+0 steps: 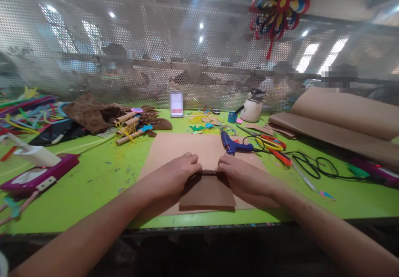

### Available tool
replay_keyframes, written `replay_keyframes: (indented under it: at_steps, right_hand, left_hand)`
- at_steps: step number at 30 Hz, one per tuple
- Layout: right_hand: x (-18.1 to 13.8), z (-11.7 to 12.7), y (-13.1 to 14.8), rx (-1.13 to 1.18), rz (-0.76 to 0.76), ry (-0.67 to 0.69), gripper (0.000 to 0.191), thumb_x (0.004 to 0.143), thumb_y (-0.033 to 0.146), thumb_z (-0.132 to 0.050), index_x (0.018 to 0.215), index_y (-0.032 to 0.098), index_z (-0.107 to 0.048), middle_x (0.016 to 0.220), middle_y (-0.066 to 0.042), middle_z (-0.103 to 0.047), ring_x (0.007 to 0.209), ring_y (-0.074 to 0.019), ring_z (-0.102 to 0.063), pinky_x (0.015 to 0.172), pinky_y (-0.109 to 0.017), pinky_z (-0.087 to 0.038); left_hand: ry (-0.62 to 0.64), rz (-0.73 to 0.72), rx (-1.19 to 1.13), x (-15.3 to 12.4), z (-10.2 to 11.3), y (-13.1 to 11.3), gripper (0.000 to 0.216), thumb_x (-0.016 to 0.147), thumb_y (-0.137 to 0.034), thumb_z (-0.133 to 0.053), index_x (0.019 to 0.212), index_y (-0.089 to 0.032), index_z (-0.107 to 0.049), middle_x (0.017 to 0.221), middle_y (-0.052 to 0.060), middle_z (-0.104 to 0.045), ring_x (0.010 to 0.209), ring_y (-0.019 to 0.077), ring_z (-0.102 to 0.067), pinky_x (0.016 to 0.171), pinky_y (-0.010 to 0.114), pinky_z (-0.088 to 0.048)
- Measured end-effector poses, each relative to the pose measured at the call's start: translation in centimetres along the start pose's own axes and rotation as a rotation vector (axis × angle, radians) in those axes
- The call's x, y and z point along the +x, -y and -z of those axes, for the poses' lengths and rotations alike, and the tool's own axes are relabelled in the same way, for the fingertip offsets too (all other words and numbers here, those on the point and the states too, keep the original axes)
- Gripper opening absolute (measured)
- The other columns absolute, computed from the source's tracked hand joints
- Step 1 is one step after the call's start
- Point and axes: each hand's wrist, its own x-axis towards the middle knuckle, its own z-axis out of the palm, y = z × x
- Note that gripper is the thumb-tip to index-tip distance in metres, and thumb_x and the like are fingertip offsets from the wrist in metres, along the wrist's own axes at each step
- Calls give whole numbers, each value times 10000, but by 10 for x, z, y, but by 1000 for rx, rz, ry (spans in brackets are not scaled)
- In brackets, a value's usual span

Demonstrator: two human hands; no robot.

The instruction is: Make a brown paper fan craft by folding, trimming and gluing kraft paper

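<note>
On the green counter [93, 204], directly before the person, a small piece of brown paper [207, 194] lies over a larger tan sheet [177, 144]. Its far edge is turned into a narrow dark strip, which can be seen between the two hands. The left hand [183, 169] has its fingers closed upon the left end of this strip, and the right hand [235, 173] has its fingers closed likewise upon the right end. The thumbs are partly hidden, so I cannot tell how exactly they press. Just beyond the right hand, a blue glue gun [232, 145] rests near the far right part of the tan sheet. Farther to the right are scissors with orange handles [282, 158]. At the left side, well apart from the hands, is a purple power strip [64, 167].
</note>
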Motion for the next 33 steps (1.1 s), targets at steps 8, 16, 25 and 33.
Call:
replay_keyframes:
  at_steps: [8,16,25,33]
  right_hand:
    - [-5,-4,16,-127,-60,-16,142,797,32,-503,838,157,-556,884,-86,-552,842,-219,-464,723,-352,-415]
    - [2,0,29,-125,24,-76,299,678,94,-570,977,104,-555,929,-141,-543,846,-261,-422,731,-412,-417]
    - [2,9,33,-85,19,-114,439,658,136,-609,1089,86,-535,996,-173,-550,888,-295,-435,747,-447,-435]
    - [5,9,26,318,-149,-374,164,875,165,-521,1008,195,-610,1032,-100,-596,935,-211,-551,803,-357,-473]
  left_hand:
    - [27,64,-4,5,11,-10,124,828,-149,-498,811,-178,-617,851,67,-575,808,198,-508,703,299,-391]
    - [90,300,-526,10,16,4,411,923,-385,-338,638,-170,-542,634,-9,-528,606,132,-432,579,257,-318]
    - [104,400,-864,7,12,-3,368,850,-480,-486,743,-151,-610,725,20,-584,662,154,-468,594,265,-342]
    - [128,364,-704,6,19,-4,352,878,-440,-457,882,-152,-659,830,37,-651,754,174,-531,667,264,-390]
